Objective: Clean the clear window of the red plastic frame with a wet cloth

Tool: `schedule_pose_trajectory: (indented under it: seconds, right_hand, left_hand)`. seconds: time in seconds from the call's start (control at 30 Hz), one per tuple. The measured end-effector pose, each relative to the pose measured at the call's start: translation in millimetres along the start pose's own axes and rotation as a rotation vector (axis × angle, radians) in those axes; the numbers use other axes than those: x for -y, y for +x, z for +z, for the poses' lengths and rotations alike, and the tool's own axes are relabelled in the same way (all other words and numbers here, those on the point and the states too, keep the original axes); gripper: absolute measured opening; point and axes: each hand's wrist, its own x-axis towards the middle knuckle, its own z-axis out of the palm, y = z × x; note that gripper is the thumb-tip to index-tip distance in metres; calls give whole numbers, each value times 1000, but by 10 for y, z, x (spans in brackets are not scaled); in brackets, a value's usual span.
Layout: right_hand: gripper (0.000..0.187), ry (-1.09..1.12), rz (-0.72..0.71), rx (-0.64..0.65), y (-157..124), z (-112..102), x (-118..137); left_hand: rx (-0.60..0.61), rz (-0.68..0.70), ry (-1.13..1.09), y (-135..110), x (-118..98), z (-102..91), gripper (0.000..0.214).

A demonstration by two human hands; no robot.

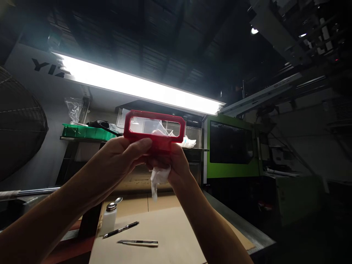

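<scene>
A red plastic frame (154, 143) with a long window through it is held up in front of me, below the bright lamp. My left hand (129, 150) grips its lower left part, the thumb pressed on the near face. Behind the lower right of the frame is my right hand (176, 161), closed, with its fingers mostly hidden by the red part. A crumpled white cloth or tissue (159, 178) hangs down from under the right hand. Farther below, a pen (121, 230) and a utility knife (139, 243) lie on the cardboard-covered table (173, 227).
A white dispenser bottle (109, 216) with a raised metal lid stands at the table's left. A lit tube lamp (137, 84) crosses above a shelf with a green bin (85, 132). On the far left is a large fan (20, 121); a green machine (232, 146) stands right.
</scene>
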Motion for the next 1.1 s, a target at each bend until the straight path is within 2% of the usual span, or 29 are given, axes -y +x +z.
schedule_pose_trajectory:
  seconds: [0.2,0.43,0.53,0.63,0.8,0.93,1.1]
  right_hand:
    - [19,8,-32,52,18,-27,-2]
    - [35,52,-43,19,17,-48,-26]
    - [35,28,-25,17,30,-70,-41]
    - [35,37,-37,15,36,-78,-52]
    - [33,70,-18,45,32,-95,-76]
    - [33,85,3,86,39,-112,-105]
    - [39,113,-22,78,20,-89,-128]
  left_hand:
    - [6,-2,9,2,-37,11,19]
    - [-129,-8,-3,-25,-109,91,14]
    - [-173,10,-15,-21,-97,116,20]
    - [-168,-3,-24,-30,-72,118,27]
    - [-168,-33,-54,-64,-35,102,15]
    - [-182,-31,-107,-66,-15,98,11]
    - [-180,-29,-118,-71,16,76,12]
